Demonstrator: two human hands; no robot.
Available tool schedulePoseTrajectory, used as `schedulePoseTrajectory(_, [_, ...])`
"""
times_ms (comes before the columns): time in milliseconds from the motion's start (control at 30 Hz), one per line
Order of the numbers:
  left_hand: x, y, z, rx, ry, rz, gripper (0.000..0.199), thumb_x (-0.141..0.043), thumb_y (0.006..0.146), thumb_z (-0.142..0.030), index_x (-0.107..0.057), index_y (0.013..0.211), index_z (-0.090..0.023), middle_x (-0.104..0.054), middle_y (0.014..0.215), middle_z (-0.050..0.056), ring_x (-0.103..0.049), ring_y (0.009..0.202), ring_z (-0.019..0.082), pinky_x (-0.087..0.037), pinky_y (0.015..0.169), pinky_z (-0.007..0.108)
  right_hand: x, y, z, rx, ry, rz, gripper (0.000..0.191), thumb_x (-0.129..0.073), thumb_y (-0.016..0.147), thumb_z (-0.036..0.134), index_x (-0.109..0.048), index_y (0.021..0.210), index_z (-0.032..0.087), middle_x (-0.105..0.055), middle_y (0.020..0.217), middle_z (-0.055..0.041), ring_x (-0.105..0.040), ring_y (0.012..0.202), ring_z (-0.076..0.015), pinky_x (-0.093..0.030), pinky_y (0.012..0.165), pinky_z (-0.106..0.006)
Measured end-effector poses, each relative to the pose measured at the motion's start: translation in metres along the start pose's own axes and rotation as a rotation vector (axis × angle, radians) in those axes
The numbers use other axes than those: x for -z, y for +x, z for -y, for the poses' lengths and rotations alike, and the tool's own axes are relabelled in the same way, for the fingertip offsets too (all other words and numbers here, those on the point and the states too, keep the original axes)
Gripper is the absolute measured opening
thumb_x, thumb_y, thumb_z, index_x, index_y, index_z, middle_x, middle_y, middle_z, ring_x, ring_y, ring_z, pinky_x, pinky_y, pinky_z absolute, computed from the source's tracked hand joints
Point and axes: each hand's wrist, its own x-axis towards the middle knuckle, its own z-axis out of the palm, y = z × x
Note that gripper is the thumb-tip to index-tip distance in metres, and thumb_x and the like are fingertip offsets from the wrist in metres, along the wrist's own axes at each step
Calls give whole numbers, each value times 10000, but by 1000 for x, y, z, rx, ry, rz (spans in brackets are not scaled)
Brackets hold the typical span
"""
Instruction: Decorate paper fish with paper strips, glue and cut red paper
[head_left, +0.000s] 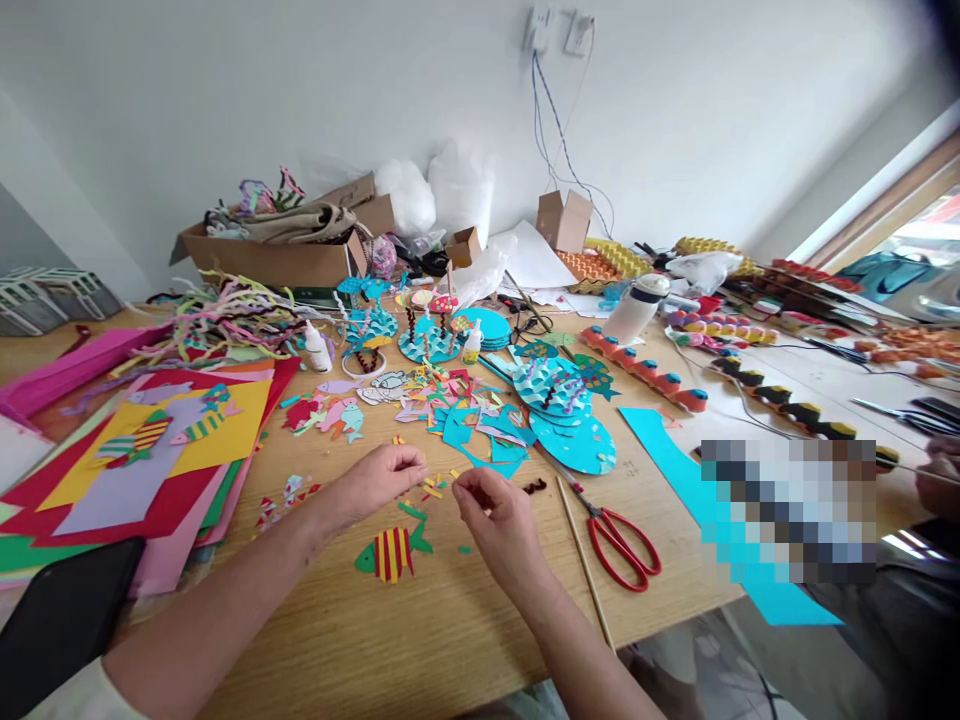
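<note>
Beyond hands (501, 520), white bottle (315, 341) (label (321, 356) illegible).

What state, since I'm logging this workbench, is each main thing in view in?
Left hand: fingers drawn together; grip unclear.
Right hand: fingers curled; grip unclear.
Striped paper fish: lying down, unheld.
Red-handled scissors: lying down; blade opening unclear.
Wooden stick: lying down, unheld.
White glue bottle: upright.
Clear bottle: upright, lid on.
Large cardboard box: open, filled above its rim.
</note>
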Motion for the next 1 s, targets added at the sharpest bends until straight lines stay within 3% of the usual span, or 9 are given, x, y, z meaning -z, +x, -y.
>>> schedulePoseTrajectory(67, [0,0,-2,-10,27,25,290,-458,723,-447,-416,595,-190,-350,583,-65,-335,568,113,-264,516,231,-1,-1,-3,24,15,-21,120,-513,811,163,-573,709,179,-583,635,6,-530,552,-110,-410,507,-186])
schedulePoseTrajectory(267, [-3,-1,-2,-29,57,118,267,-444,739,-411,-434,598,-185,-353,587,-61,-349,587,118,-272,530,233,-6,-7,-9,387,-214,-23,167,-445,892,174,-611,883,165,-629,829,-77,-585,731,-154,-465,629,-236])
schedulePoseTrajectory(433, [-6,1,8,-33,66,156,241,-445,748,-386,-433,617,-184,-360,597,-61,-362,583,114,-282,514,223,-7,-9,-11,504,-289,-2,193,-439,903,150,-623,847,169,-632,807,-63,-578,714,-142,-455,618,-218])
schedulePoseTrajectory(600, [-9,0,9,-42,85,179,231,-442,760,-377,-465,644,-177,-419,630,-44,-420,611,124,-331,536,221,-7,-13,-10,507,-301,34,192,-437,907,150,-622,859,163,-633,804,-57,-570,709,-141,-450,625,-223])
schedulePoseTrajectory(800, [-7,-10,10,-33,164,209,135,-462,748,-242,-542,669,-169,-517,652,-30,-497,661,135,-375,585,212,-17,-25,-9,484,-358,121,201,-424,907,146,-617,852,153,-634,811,-60,-565,699,-144,-444,622,-232])
schedulePoseTrajectory(1000, [-16,-17,26,-20,318,100,127,-502,723,-141,-550,609,-168,-502,582,-42,-480,613,127,-329,564,218,-27,-35,-6,442,-424,215,216,-432,895,146,-617,786,169,-615,754,-45,-552,659,-146,-427,595,-240])
